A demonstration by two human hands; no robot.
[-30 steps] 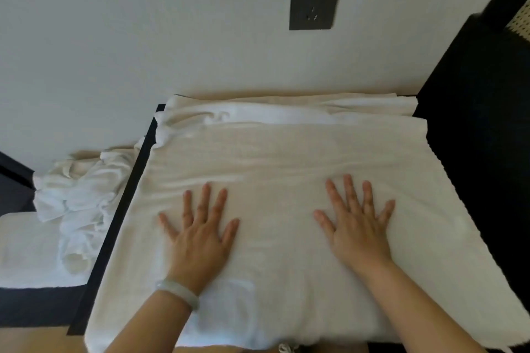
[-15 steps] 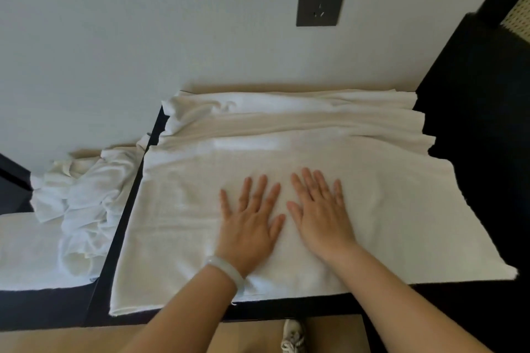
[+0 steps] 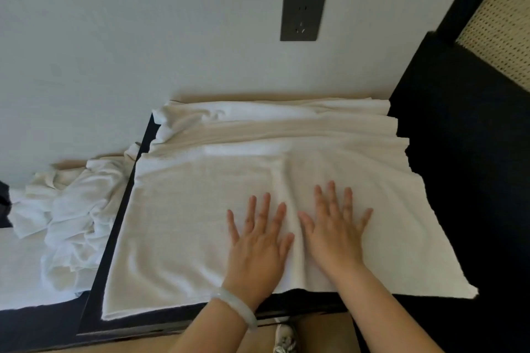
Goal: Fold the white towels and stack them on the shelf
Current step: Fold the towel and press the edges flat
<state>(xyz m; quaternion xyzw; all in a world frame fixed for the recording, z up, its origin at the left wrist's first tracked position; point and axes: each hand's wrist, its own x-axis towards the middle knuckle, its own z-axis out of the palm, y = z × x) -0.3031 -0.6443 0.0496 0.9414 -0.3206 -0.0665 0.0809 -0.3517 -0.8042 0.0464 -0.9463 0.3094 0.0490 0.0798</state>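
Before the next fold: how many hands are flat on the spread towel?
2: left hand on the white towel near its front edge, right hand beside it, both flat. None hidden.

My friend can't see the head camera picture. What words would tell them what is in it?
A left hand and a right hand lie flat, side by side, on a white towel spread over a black table. A heap of crumpled towels lies to the left, and a dark socket is on the wall behind.

L hand (image 3: 258,249), R hand (image 3: 334,238) =2 | spread towel (image 3: 186,223) 1 | crumpled heap (image 3: 66,209) 1 | socket (image 3: 302,17) 1 | bracelet (image 3: 235,306) 1
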